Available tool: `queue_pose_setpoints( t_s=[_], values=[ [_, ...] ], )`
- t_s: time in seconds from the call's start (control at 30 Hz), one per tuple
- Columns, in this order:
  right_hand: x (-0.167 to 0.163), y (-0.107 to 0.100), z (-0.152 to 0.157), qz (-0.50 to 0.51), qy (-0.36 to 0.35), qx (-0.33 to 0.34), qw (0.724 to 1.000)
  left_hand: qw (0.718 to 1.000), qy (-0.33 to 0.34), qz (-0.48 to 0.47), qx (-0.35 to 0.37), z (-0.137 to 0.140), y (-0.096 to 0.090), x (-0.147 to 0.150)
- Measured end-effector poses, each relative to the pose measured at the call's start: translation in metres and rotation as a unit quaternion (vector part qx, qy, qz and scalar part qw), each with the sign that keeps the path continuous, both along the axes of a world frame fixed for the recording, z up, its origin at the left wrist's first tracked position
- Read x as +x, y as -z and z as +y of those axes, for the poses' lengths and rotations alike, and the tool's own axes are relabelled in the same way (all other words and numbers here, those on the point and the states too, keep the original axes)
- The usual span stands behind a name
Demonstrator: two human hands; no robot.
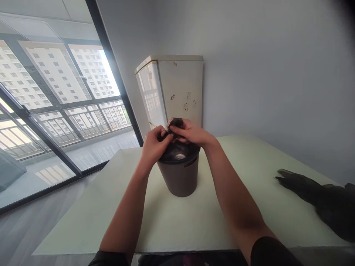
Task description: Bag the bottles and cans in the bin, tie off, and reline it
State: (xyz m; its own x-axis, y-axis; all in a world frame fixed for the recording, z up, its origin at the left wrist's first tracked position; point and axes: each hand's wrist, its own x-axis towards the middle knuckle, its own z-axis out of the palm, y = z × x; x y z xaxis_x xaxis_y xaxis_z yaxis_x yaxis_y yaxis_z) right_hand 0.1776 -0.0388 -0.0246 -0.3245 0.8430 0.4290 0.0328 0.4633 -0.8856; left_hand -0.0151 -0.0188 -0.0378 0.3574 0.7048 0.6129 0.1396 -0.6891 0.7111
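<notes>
A dark grey-brown trash can [179,180] stands upright on the pale green table. Inside its rim lies a black plastic garbage bag [177,150], with its top gathered upward. My left hand [155,145] is closed on the gathered plastic at the left, above the rim. Close beside it, my right hand [193,131] pinches a bunched end of the same bag, which pokes up over the fingers. The two hands nearly touch, and they hide part of the bag between them.
On the right side of the table [244,173] lies a crumpled dark plastic bag [318,195]. Behind the table stands an old white refrigerator [181,83] with worn marks, near a grey wall. A black-framed glass door [111,59] is at the left.
</notes>
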Motion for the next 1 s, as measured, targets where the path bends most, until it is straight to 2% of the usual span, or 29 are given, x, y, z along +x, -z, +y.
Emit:
queue_pose_setpoints(
  t_s=[0.13, 0.3, 0.43, 0.6, 0.73, 0.8, 0.93, 1.0],
  values=[
    [-0.005, 0.005, 0.014, 0.076, 0.05, -0.019, 0.996, 1.0, -0.004, -0.022, 0.01, -0.003, 0.0, 0.002],
    [-0.008, 0.001, 0.008, 0.06, 0.032, -0.016, 0.998, 0.998, -0.02, -0.034, 0.058, -0.007, -0.002, 0.004],
    [-0.011, -0.003, -0.003, 0.047, 0.016, -0.027, 0.998, 0.998, -0.002, -0.047, 0.037, -0.008, -0.004, 0.002],
    [-0.015, -0.003, -0.001, 0.05, 0.028, -0.04, 0.998, 0.993, 0.015, -0.116, 0.014, -0.008, -0.005, 0.0],
    [-0.015, -0.003, -0.001, 0.04, 0.038, -0.047, 0.997, 0.991, -0.006, -0.13, 0.0, -0.006, -0.004, -0.001],
    [-0.014, -0.003, -0.003, 0.037, 0.036, -0.045, 0.998, 0.992, -0.027, -0.121, 0.024, -0.005, -0.005, -0.002],
    [-0.014, -0.004, -0.005, 0.025, -0.019, -0.022, 0.999, 0.987, -0.07, -0.068, 0.126, -0.007, -0.005, -0.001],
    [-0.014, -0.004, -0.005, 0.036, -0.008, -0.024, 0.999, 0.987, -0.065, -0.03, 0.143, -0.009, -0.005, 0.0]
  ],
)
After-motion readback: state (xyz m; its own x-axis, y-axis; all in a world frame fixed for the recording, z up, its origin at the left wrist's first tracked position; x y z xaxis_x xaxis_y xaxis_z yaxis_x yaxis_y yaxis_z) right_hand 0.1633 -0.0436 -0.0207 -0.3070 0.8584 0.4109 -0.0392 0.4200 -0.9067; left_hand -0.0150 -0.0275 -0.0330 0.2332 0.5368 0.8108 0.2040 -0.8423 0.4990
